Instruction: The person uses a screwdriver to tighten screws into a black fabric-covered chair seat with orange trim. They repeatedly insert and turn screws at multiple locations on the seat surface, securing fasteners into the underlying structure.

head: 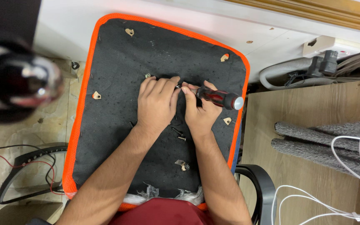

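Head view: an upturned chair seat (117,125), black underside edged in orange mesh, lies before the person. At its centre the left hand (157,104) presses flat, fingers closed beside the tip, while the right hand (201,110) clamps a red-and-black screwdriver (217,98). 2 loose screws (179,134) lie just below. Keeping the tip square should prevent slipping.

The metal tip of the red-and-black-handled screwdriver (216,97) is hidden between the left hand (157,103) and right hand (199,112). A blurred dark shiny object (17,81) fills the left edge, unidentifiable. Both forearms are cut off below.
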